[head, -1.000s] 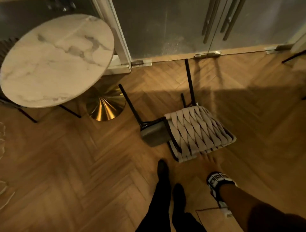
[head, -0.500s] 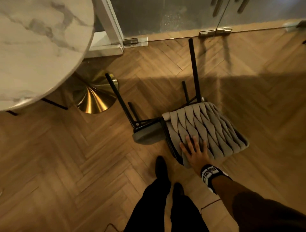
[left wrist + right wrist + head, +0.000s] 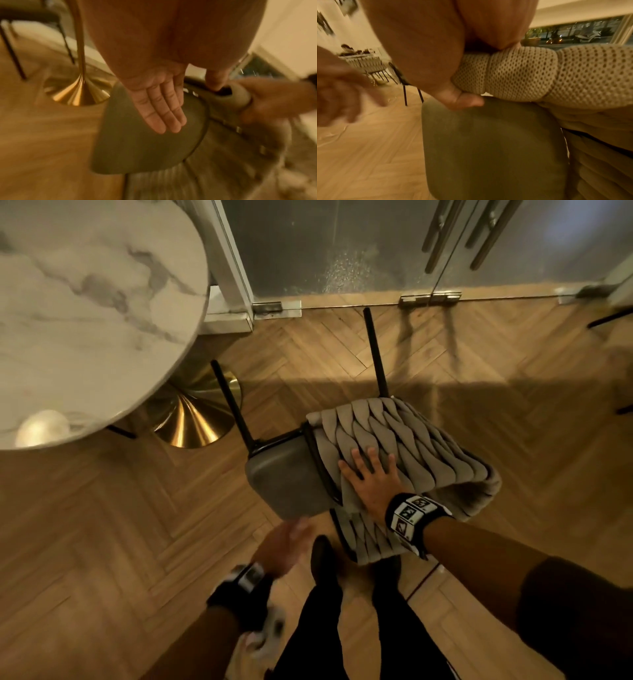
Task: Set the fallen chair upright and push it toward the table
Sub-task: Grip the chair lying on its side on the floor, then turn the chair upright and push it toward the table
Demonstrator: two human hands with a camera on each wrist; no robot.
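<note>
Lying tipped on the herringbone floor, the chair is sitting at centre frame, two black legs pointing toward 12 o'clock at the glass doors. The right hand is gripping the woven backrest, fingers spread over the top, thumb tucked beneath. The left hand, blurred in the head view, is hovering flat with straight fingers together, just off the grey seat. The marble table is standing at 10 o'clock, its brass base near one chair leg.
</note>
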